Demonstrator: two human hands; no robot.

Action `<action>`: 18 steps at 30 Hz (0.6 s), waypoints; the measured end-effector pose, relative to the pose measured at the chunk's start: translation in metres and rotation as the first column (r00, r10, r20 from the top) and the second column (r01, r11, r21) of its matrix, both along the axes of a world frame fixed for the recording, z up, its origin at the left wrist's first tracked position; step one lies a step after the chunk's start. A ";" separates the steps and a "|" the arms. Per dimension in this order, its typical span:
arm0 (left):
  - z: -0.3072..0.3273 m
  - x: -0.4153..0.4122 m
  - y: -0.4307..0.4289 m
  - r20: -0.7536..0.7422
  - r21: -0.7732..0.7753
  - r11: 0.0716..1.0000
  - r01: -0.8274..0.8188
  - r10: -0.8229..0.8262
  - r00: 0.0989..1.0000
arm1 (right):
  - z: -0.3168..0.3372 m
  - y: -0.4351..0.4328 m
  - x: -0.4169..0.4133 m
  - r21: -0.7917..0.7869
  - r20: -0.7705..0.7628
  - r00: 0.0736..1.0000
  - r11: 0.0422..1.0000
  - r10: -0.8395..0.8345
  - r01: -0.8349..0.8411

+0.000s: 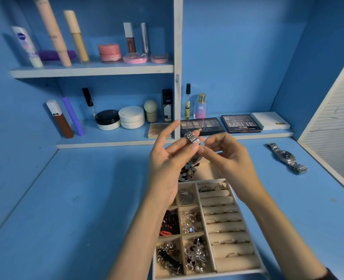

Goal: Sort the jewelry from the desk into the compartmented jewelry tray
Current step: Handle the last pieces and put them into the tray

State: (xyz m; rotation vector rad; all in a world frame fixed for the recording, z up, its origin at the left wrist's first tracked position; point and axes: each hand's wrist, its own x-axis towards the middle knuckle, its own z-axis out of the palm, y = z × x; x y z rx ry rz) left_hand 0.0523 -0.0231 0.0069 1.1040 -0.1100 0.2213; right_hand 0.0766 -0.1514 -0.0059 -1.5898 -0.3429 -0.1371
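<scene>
A silver metal-link bracelet or watch band [191, 136] is held up over the desk between both hands. My left hand [167, 162] has it draped over the fingers, and its lower end [195, 160] hangs down behind them. My right hand [225, 152] pinches the band's right end with thumb and forefinger. Below the hands lies the beige compartmented jewelry tray [238, 190]. Its small left compartments hold mixed silver and dark pieces, and its ring rolls on the right hold several rings. A silver wristwatch [287, 157] lies on the desk at the right.
A small bowl of dark beads [188, 172] stands just behind the tray, partly hidden by my left hand. Eyeshadow palettes [241, 123] and cosmetic bottles line the back ledge and shelves. A white slatted panel [333, 126] borders the desk at the right.
</scene>
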 end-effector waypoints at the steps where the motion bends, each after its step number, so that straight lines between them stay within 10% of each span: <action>1: 0.000 0.000 0.000 0.007 0.002 1.000 -0.005 0.005 1.000 | 0.000 0.000 0.000 -0.037 -0.016 1.000 0.999 0.001 -0.002; 12: -0.006 0.000 0.006 0.086 0.485 0.839 -0.249 0.237 0.968 | 0.004 -0.004 -0.001 0.102 -0.060 0.985 0.982 0.164 -0.157; 18: -0.006 0.000 0.008 -0.035 0.580 0.814 -0.015 0.043 0.998 | 0.006 -0.014 0.001 0.023 -0.128 0.980 0.988 0.151 -0.150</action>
